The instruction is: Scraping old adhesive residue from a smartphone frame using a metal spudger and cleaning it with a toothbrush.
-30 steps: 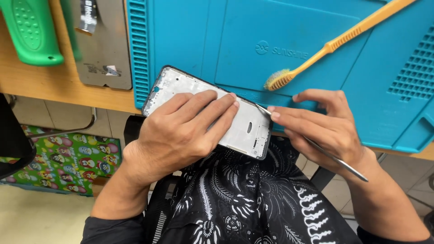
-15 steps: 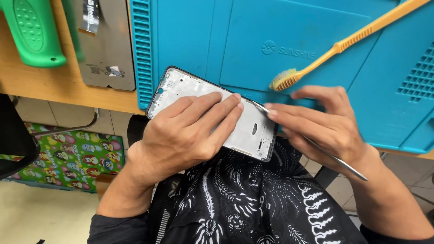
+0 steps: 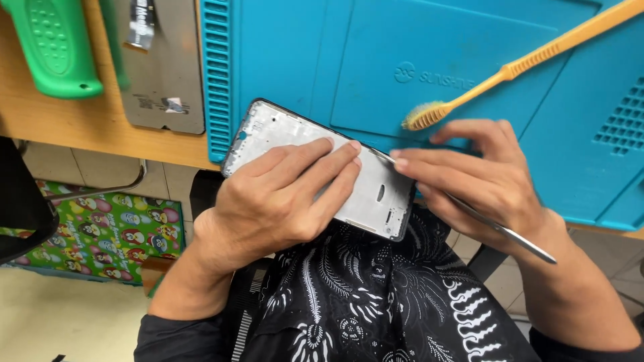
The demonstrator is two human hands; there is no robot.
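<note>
Silver phone frame (image 3: 376, 191), black-edged, tilted

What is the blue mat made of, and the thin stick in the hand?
The blue mat looks like soft, matte rubber or silicone, judging by its moulded ridges and holes. The thin tool in the right hand looks like metal: silvery and shiny.

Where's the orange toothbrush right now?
In the head view, the orange toothbrush lies diagonally on the blue mat at upper right, its bristles just above the right hand.
</note>
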